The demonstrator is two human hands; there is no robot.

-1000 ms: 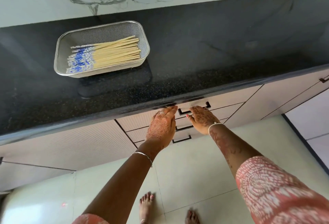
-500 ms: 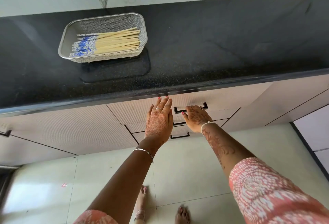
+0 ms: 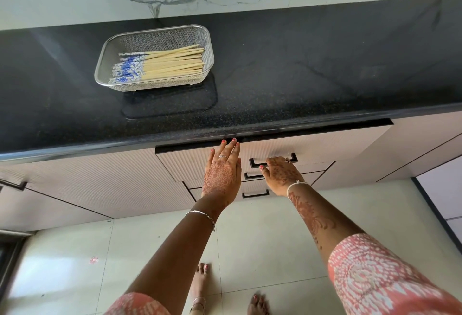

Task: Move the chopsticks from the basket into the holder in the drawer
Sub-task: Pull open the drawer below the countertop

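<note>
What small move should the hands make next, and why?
Probably the right hand, which grips the handle of the top drawer, should pull it out. The drawer is barely open, no holder shows yet, and the chopsticks lie in the basket.

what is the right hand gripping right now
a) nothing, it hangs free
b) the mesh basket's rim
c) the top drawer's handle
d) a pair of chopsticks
c: the right hand has its fingers curled round the black handle of the top drawer, while the chopsticks all lie in the basket on the counter.
</note>
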